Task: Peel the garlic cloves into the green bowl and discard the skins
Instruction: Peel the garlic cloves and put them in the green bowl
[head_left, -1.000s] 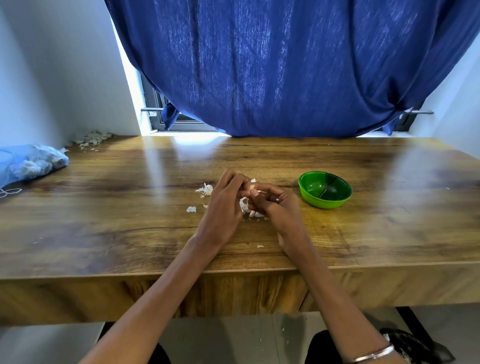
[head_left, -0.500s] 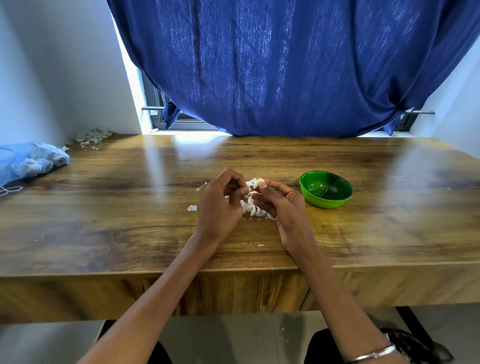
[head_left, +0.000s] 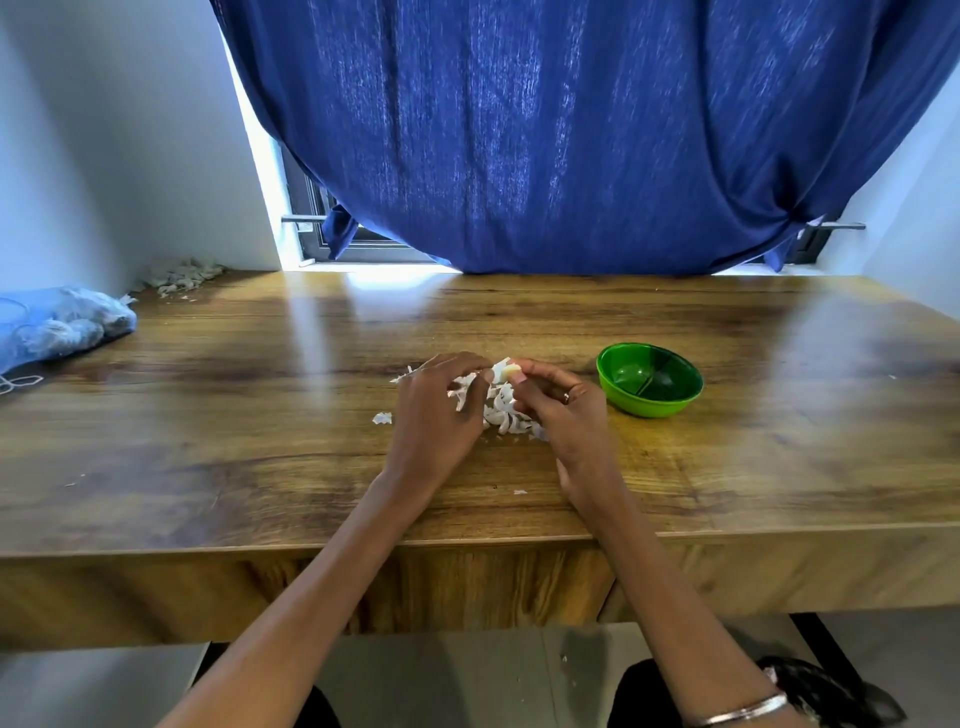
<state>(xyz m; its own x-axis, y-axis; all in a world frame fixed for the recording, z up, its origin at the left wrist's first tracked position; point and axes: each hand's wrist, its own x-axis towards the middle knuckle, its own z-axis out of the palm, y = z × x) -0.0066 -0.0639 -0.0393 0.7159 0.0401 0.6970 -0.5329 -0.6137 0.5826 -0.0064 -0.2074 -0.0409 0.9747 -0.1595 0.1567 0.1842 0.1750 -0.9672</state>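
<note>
A wooden table (head_left: 260, 441) stands before a window hung with a dark blue curtain (head_left: 571, 130), and both hands meet over its middle. The right hand (head_left: 563, 410), a ring on one finger, pinches a pale garlic clove (head_left: 506, 371) at its fingertips, while the left hand (head_left: 436, 410), fingers curled, plucks at the white skin (head_left: 470, 387) beside it. Below them lies a heap of peeled skins (head_left: 506, 415); the green bowl (head_left: 649, 379) sits just right, a blue plastic bag (head_left: 57, 325) far left, more husks (head_left: 182, 275) in the far-left corner.
</note>
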